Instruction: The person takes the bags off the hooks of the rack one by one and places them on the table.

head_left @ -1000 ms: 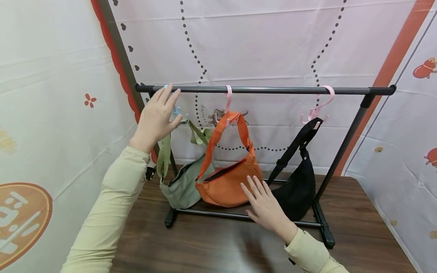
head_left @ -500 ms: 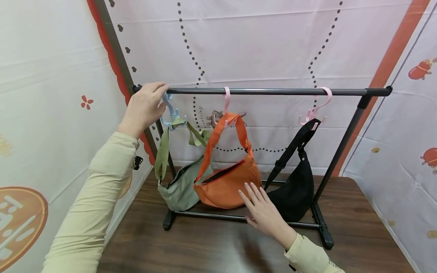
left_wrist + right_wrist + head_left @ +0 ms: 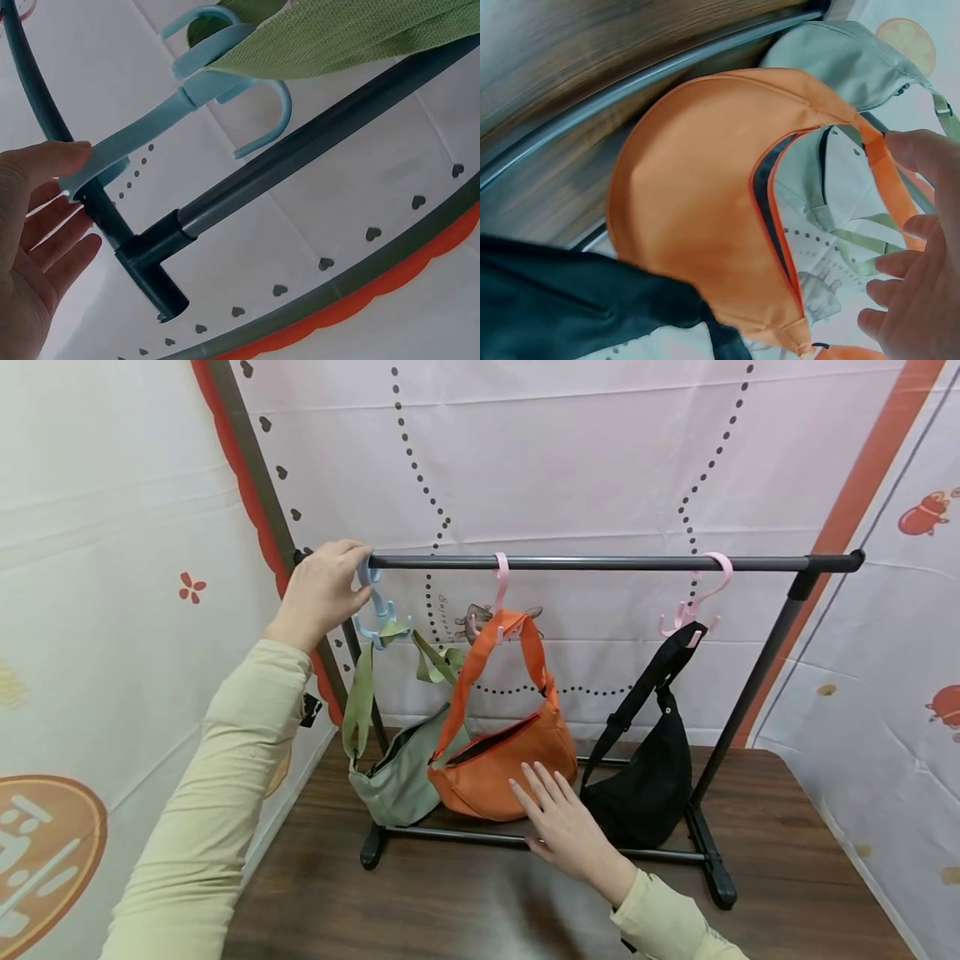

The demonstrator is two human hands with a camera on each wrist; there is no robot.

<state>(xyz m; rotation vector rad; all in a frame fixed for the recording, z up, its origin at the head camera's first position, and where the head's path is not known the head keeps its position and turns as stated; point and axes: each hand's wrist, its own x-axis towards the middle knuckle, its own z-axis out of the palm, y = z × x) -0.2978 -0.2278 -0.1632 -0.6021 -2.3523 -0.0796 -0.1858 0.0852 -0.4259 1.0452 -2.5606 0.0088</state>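
Observation:
At the left end of the black rail (image 3: 570,563), my left hand (image 3: 324,589) pinches the top of a light blue bag hook (image 3: 142,137) between thumb and fingers. Over the hook's lower prongs hangs the green strap (image 3: 362,702) of a grey-green shoulder bag (image 3: 397,787). An orange bag (image 3: 495,783) with its zip partly open hangs in the middle from a pink hook (image 3: 502,578). Fingers spread, my right hand (image 3: 573,831) is held in front of the orange bag's lower right side, holding nothing. Farther right, a black bag (image 3: 652,789) hangs from another pink hook (image 3: 718,581).
The rack stands on a brown wooden table (image 3: 420,910), its lower bar (image 3: 465,837) running close behind my right hand. Printed white cloth (image 3: 570,460) encloses the back and sides. The rack's right post (image 3: 757,677) slants down beside the black bag.
My left hand came down and left from above the rail onto the blue hook at its end. My right hand has shifted slightly left. The bags hang nearly as before.

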